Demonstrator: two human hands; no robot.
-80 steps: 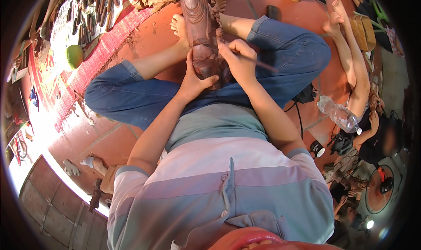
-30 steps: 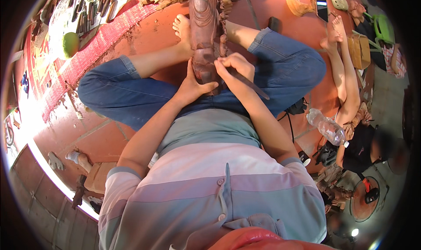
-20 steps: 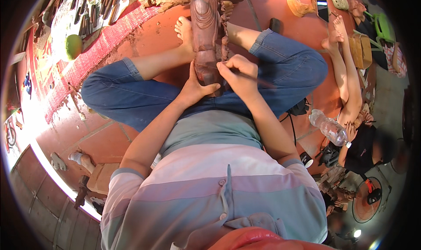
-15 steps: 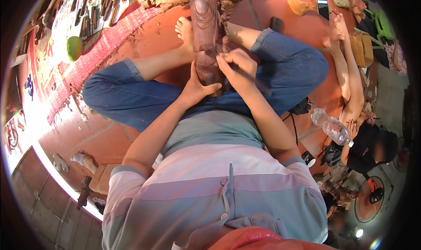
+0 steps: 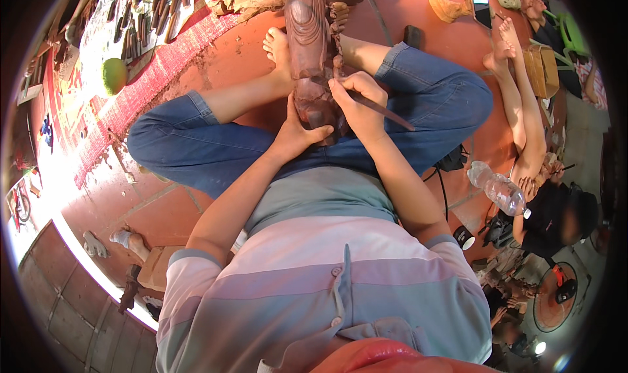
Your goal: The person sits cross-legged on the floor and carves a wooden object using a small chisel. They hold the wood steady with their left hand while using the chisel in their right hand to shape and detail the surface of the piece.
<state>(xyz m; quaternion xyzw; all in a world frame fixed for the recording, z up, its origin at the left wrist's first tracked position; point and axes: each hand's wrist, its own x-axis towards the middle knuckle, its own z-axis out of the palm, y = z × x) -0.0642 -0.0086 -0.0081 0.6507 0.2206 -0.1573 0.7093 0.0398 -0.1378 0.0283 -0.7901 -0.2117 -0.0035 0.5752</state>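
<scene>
Between my legs lies a carved dark brown wooden statue (image 5: 307,43) with grooved, robe-like folds. My left hand (image 5: 296,134) grips its near end from the left side, thumb across the near face and fingers along the flank. Against the statue's right side, my right hand (image 5: 358,101) is closed round a thin, dark brown, stick-like tool (image 5: 392,117). One end of the tool sticks out past the hand toward my right thigh. Its other end is hidden by my fingers, so its exact kind cannot be made out.
Several carving tools (image 5: 154,13) lie on a sheet at the far left, with a green round fruit (image 5: 114,76) near a red mat (image 5: 163,62). At right are a clear plastic bottle (image 5: 500,188), another person's bare legs (image 5: 520,105) and a fan (image 5: 555,298).
The tool in my right hand was a blur and now shows clearly, at a changed slant. My left hand keeps its grip on the statue. The whole view has shifted slightly.
</scene>
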